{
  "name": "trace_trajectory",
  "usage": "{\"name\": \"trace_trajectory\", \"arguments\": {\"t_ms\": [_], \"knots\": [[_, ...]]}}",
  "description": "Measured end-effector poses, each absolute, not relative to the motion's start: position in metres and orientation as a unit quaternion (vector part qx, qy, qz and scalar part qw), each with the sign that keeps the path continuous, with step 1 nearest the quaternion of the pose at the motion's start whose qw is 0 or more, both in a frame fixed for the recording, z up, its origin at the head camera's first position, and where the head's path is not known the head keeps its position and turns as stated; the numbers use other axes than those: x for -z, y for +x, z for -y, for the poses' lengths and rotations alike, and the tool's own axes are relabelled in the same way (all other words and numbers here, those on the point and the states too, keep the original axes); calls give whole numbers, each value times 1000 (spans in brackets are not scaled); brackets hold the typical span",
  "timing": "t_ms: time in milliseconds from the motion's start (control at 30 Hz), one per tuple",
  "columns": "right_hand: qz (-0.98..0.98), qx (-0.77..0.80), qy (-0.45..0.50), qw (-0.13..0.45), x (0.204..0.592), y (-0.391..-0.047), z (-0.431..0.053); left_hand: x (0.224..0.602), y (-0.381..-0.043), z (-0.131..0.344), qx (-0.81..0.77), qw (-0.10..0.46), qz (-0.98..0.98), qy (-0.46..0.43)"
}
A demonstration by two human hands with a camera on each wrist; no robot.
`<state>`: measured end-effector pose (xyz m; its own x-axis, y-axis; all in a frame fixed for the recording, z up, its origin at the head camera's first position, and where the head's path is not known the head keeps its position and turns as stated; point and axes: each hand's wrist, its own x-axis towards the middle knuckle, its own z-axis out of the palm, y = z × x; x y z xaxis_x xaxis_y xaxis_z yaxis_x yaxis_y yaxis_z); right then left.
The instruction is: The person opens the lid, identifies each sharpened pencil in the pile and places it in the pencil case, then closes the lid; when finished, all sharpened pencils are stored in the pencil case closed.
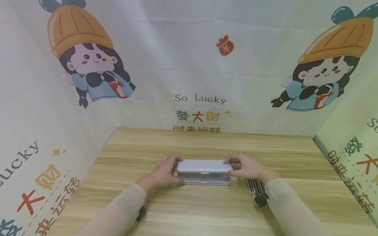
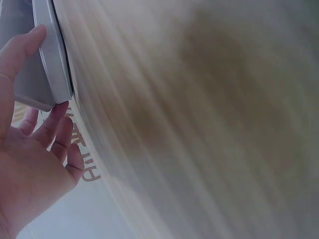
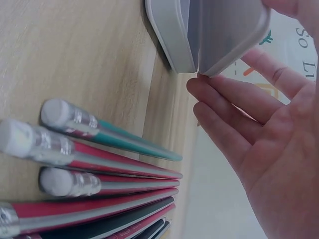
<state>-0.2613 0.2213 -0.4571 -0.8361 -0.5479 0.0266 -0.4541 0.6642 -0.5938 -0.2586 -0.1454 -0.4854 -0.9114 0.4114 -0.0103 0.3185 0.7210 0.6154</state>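
A white pencil case [image 1: 204,181] lies on the table in front of me, its hinged lid [image 1: 204,166] tilted partway up and the inside showing through the gap. My left hand [image 1: 160,173] grips the left end of the case, with the thumb [image 2: 31,44] on the wall of the base and fingertips at the back corner. At the right end, my right hand [image 1: 249,166] pinches the lid between thumb and fingers. In the right wrist view its other fingertips [image 3: 202,87] come right at the hinge side.
Several pencils [image 3: 124,174] with white erasers, in red, teal and dark colours, lie side by side under my right wrist. The wooden table [image 1: 203,213] meets printed cloth walls [image 1: 200,65] at its back and sides. A small black device [image 1: 262,199] is at the right wrist.
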Motion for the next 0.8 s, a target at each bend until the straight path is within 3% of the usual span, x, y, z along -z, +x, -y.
{"name": "trace_trajectory", "arguments": {"t_ms": [633, 800], "knots": [[-897, 376, -221, 71, 458, -270, -222, 486, -255, 140, -375, 68, -908, 175], [-902, 375, -215, 9, 460, -272, -219, 484, -255, 141, -377, 68, -906, 182]]}}
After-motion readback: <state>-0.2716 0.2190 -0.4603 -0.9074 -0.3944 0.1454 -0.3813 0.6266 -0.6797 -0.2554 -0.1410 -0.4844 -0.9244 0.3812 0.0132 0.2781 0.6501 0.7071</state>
